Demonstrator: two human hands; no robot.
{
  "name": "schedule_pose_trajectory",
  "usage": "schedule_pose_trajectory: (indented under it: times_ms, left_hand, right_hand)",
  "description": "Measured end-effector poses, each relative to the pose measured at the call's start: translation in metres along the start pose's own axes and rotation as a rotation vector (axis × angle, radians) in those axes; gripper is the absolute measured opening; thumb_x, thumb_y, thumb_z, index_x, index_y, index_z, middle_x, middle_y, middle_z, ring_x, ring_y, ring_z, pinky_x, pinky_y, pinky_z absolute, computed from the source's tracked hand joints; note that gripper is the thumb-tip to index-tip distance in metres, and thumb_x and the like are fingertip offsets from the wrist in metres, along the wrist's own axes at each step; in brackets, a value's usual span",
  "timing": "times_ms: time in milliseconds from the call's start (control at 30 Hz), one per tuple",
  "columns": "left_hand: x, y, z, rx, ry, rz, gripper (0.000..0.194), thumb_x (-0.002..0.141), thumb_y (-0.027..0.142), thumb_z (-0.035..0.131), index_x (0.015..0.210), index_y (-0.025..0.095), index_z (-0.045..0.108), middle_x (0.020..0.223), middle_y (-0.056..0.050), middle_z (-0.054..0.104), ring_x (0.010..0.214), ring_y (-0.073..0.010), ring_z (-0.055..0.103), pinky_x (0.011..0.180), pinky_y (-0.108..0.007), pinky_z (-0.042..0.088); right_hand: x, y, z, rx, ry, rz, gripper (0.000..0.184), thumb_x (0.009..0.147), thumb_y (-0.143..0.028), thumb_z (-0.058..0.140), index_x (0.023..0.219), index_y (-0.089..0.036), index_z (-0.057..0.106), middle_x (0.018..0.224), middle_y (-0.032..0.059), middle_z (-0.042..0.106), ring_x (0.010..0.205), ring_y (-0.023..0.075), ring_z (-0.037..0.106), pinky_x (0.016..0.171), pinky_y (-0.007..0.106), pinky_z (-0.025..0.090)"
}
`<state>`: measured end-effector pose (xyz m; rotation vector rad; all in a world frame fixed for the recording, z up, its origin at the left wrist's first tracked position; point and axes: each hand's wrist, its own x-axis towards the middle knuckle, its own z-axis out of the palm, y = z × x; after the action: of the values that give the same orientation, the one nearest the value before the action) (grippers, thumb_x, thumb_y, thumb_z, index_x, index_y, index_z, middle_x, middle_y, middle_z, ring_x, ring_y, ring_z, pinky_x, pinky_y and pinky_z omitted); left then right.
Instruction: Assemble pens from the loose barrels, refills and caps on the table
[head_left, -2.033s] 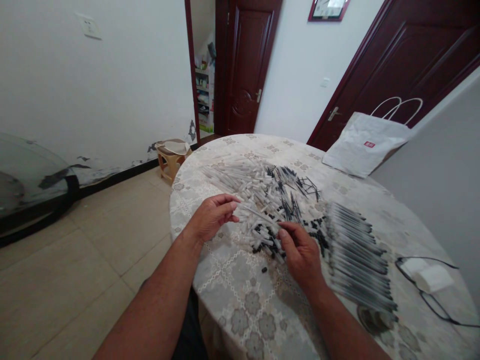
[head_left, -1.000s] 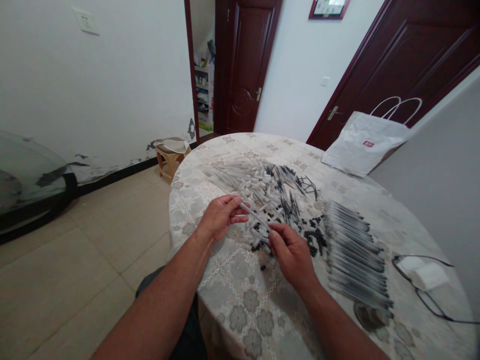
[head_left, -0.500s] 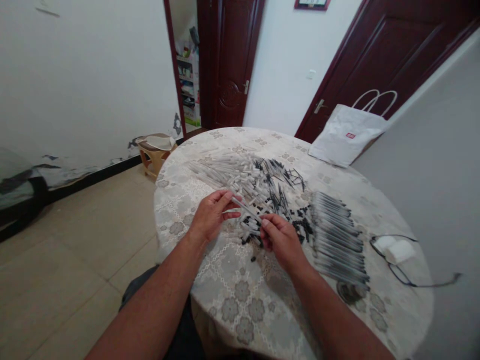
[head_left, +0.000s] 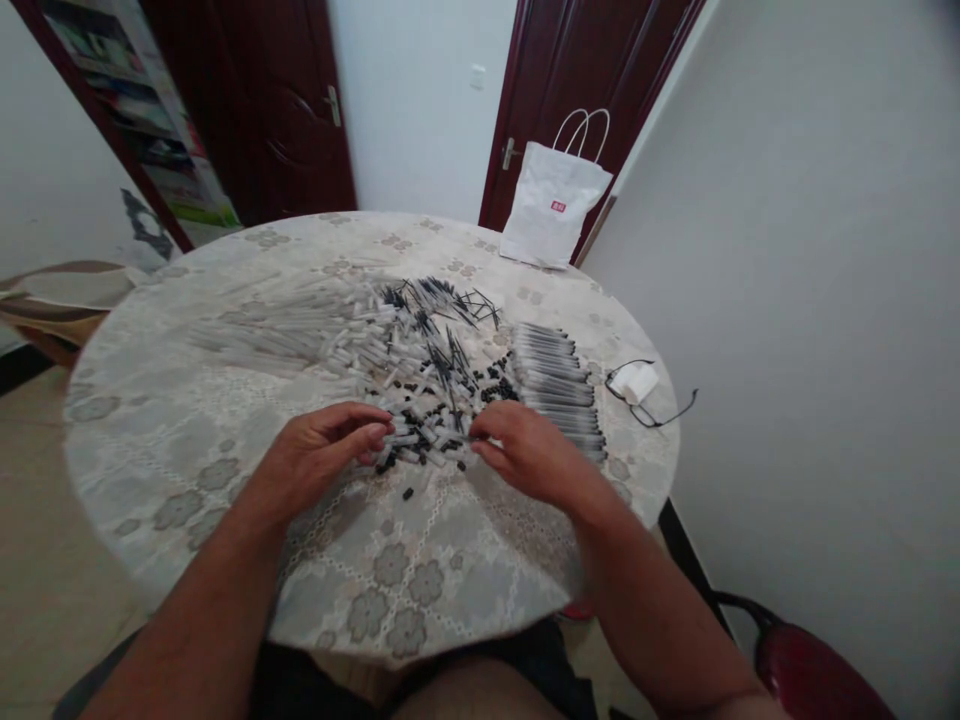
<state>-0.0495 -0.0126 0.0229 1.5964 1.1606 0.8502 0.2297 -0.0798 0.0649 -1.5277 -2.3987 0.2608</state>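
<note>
My left hand and my right hand are over the near part of a round table with a floral cloth. Between them they pinch a clear pen barrel, one hand at each end. Just behind it lies a heap of clear pen barrels, thin black refills and small black caps. To the right of my right hand is a neat row of assembled pens.
A white paper bag stands at the table's far edge by a dark red door. Glasses and a small white box lie at the right edge, near the grey wall. A red chair is at the lower right, a stool at the left.
The view has swung right and down, so the table sits more centred. My hands have come closer to the near edge, still holding the pen barrel between them.
</note>
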Motion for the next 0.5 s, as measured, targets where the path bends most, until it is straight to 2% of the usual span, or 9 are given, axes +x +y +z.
schedule_pose_trajectory:
  times_ms: [133,233,367,500]
  left_hand:
    - [0.002,-0.001,-0.002,0.135,0.038,0.030,0.036,0.079,0.051,0.073,0.099,0.022,0.078,0.086,-0.005,0.078,0.069,-0.0196,0.070,0.064,-0.028,0.056]
    - [0.002,-0.004,-0.004,0.252,0.031,0.061,0.035,0.081,0.050,0.071,0.100,0.022,0.078,0.087,-0.004,0.078,0.071,-0.0199,0.069,0.070,-0.029,0.055]
    - [0.004,-0.009,-0.004,0.352,0.012,0.098,0.036,0.082,0.052,0.068,0.102,0.024,0.078,0.091,-0.004,0.078,0.080,-0.0233,0.071,0.075,-0.029,0.054]
    - [0.005,-0.012,-0.006,0.434,0.032,0.127,0.035,0.083,0.053,0.065,0.102,0.026,0.078,0.095,-0.004,0.079,0.083,-0.0248,0.072,0.077,-0.031,0.054]
  right_hand:
    - [-0.031,0.045,-0.037,-0.119,-0.032,0.174,0.013,0.096,-0.021,0.059,0.098,-0.019,0.072,0.095,0.0057,0.069,0.091,0.0184,0.061,0.083,0.028,0.043]
    - [-0.049,0.071,-0.051,-0.228,-0.108,0.311,0.016,0.094,-0.021,0.060,0.098,-0.019,0.075,0.095,0.0068,0.071,0.089,0.0181,0.064,0.080,0.026,0.042]
    - [-0.063,0.089,-0.051,-0.290,-0.238,0.408,0.017,0.091,-0.021,0.061,0.093,-0.020,0.077,0.092,0.0068,0.074,0.084,0.0182,0.066,0.074,0.026,0.041]
    - [-0.068,0.096,-0.045,-0.286,-0.266,0.443,0.017,0.090,-0.022,0.062,0.094,-0.021,0.078,0.093,0.0074,0.076,0.085,0.0190,0.067,0.074,0.025,0.041]
